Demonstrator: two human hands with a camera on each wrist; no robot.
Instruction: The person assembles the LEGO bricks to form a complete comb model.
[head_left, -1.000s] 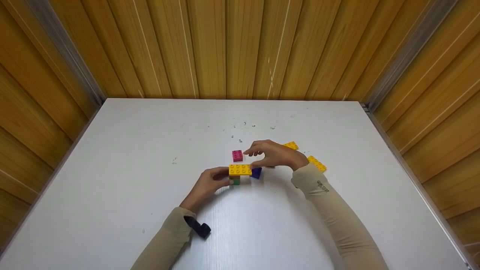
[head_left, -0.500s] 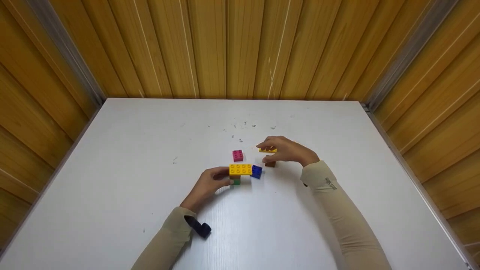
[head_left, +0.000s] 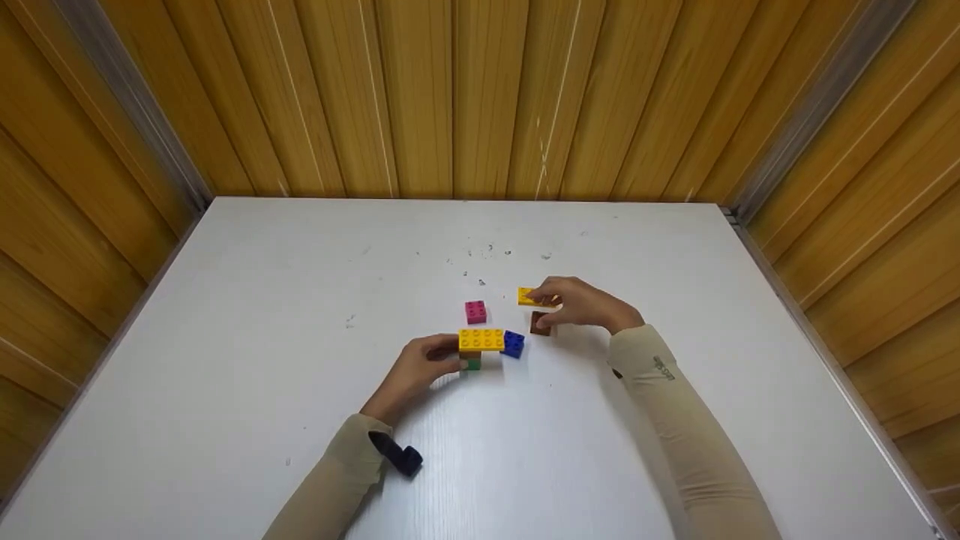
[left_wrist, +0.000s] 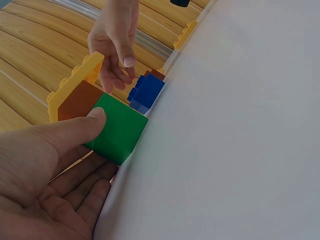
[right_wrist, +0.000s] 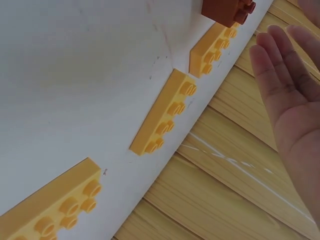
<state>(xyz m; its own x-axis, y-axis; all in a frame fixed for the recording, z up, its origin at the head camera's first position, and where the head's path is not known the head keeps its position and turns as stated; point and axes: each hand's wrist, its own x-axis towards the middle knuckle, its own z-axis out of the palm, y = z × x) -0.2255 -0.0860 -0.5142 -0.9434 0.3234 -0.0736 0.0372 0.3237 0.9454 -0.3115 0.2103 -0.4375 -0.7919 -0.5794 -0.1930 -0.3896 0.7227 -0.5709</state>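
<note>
My left hand point(head_left: 416, 367) grips a small stack, its thumb pressed on the green brick point(left_wrist: 120, 127) at the bottom. A brown brick point(left_wrist: 80, 101) sits on the green one, and a long yellow brick point(head_left: 481, 340) tops the stack, overhanging to the right. My right hand point(head_left: 589, 304) hovers over a second brown brick point(head_left: 537, 324), its thumb overlapping that brick in the head view. Its fingers point(right_wrist: 277, 65) extend loosely and hold nothing. Beyond the brown brick lies another yellow brick point(head_left: 524, 296), partly hidden by the fingers. A blue brick point(head_left: 514, 344) stands just right of the stack.
A pink brick point(head_left: 475, 312) lies behind the stack. In the right wrist view, two more yellow bricks, one in the middle point(right_wrist: 162, 115) and one at lower left point(right_wrist: 55, 200), lie on the white table point(head_left: 300, 315). Ribbed wood-patterned walls point(head_left: 480, 97) stand around the table.
My right hand has left the stack's yellow brick and moved right, over the loose brown brick. My left hand keeps its grip on the stack without visible movement.
</note>
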